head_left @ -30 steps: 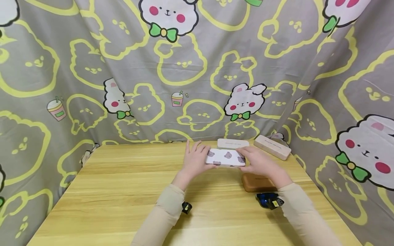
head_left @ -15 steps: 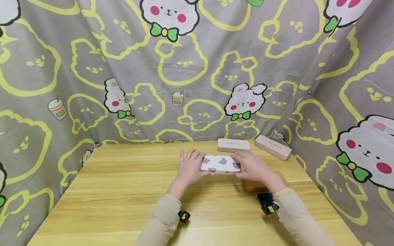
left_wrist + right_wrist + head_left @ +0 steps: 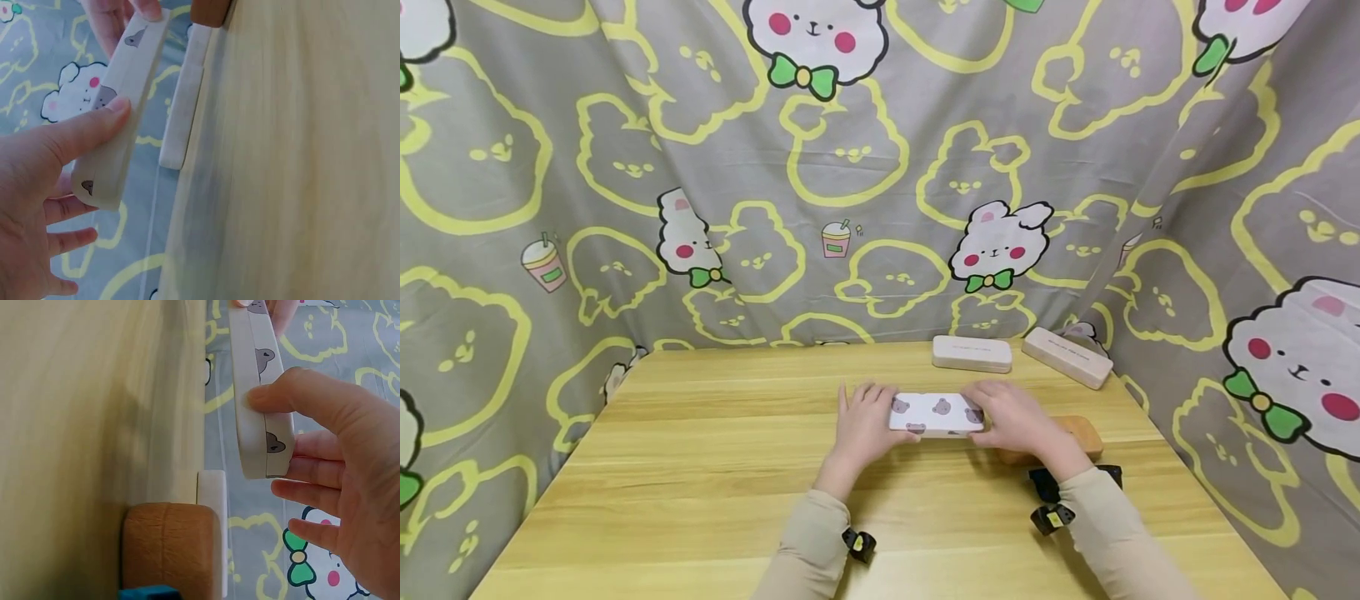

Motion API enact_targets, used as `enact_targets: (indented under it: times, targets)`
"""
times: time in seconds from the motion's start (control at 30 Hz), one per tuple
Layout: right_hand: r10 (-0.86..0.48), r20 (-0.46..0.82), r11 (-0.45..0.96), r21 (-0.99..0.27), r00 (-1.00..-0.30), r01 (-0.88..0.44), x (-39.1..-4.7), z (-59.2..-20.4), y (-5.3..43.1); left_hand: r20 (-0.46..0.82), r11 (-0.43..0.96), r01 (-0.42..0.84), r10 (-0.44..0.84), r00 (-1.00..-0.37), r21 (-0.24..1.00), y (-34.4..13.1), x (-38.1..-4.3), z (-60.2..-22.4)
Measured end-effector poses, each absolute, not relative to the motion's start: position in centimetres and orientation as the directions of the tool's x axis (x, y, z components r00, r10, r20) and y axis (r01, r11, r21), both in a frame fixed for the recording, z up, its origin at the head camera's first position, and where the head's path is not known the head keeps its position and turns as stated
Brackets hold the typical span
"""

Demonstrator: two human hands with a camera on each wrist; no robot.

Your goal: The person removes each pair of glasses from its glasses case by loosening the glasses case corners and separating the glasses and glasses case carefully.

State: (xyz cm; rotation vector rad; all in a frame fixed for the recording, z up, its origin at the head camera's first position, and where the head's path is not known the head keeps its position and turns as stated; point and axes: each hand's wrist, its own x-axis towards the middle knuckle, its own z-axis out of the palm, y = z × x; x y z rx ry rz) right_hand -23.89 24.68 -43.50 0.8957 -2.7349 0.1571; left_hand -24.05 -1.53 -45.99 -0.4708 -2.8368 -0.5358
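Observation:
A white glasses case (image 3: 937, 408) with grey-brown bear prints is held level between both hands. My left hand (image 3: 865, 425) grips its left end, the thumb lying along the near side in the left wrist view. My right hand (image 3: 1017, 423) pinches the right end, with its thumb (image 3: 265, 397) on the near side and fingers on the far side. In both wrist views the case appears raised off the wooden table (image 3: 715, 483). Its lid is closed. A brown case (image 3: 172, 544) lies beside my right wrist, partly hidden by the hand in the head view.
Two pale cases with printed lettering lie at the back right: a whitish case (image 3: 972, 354) and a slanted pinkish one (image 3: 1067, 357). A dark object (image 3: 1108, 475) shows behind the right wrist, mostly hidden. A patterned curtain (image 3: 880, 183) borders the table's back and sides.
Both hands have drawn the bear-print case nearer, away from the pale cases at the back, and slightly left. The whitish case is now fully exposed. The hold stays the same.

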Motion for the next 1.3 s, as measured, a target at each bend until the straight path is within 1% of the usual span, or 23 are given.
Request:
enact_targets:
  times: [0.33, 0.6, 0.9, 1.3]
  targets:
    - [-0.561, 0.261, 0.806, -0.042, -0.785, -0.590, -23.4, -44.4, 24.9, 0.201, 0.879, 0.280, 0.216, -0.956, 0.387, -0.6, -23.5, -46.5]
    - [-0.530, 0.197, 0.823, -0.112, -0.824, -0.556, -23.2, -45.1, 25.3, 0.153, 0.872, 0.232, 0.183, -0.971, 0.432, 0.3, -23.0, -46.7]
    - [-0.514, 0.165, 0.835, -0.129, -0.842, -0.535, -23.0, -45.7, 25.7, 0.099, 0.855, 0.167, 0.136, -0.986, 0.491, 1.3, -22.4, -47.2]
    - [-0.497, 0.110, 0.847, -0.158, -0.861, -0.508, -22.9, -45.9, 26.2, 0.083, 0.869, 0.120, 0.091, -0.992, 0.479, 2.6, -22.1, -47.9]
